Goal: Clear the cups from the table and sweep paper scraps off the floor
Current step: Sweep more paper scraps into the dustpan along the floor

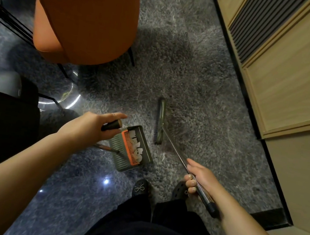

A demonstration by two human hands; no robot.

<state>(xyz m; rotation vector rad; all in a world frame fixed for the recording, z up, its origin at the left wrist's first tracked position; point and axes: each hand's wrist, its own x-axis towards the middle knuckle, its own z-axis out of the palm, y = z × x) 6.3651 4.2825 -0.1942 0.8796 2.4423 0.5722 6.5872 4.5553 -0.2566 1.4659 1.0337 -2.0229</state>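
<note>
- On the floor [206, 69] just ahead of your feet, the dustpan [132, 150] sits with its open mouth turned right, toward the broom head [160, 121], so that scraps pushed leftward can slide straight in.
- Your left hand [97, 127] is the grip on the dustpan's upright handle [112, 125]: fingers curled round the dark handle end, which steadies the pan and, I judge, keeps its lip pressed down.
- Your right hand [198, 178] is clamped round the broom shaft [177, 153], fingers wrapped underneath, with the black end cap resting against your forearm; holding it that far up gives reach without stooping.
- The broom head lies flat on the floor, just right of the pan's mouth and apart from it.
- The paper scraps [136, 146], white and torn, are already heaped inside the pan against its orange comb [130, 147]. One pale fleck [162, 157] seems to remain on the floor just right of the pan; it is too small to be sure.
- No cups show here, so that half of the task cannot be judged.
- The floor is dark speckled polished stone that throws back ceiling lights.
- An orange chair [87, 14] stands at far left, and light wooden cabinets [287, 80] with a slatted vent run along the right.
</note>
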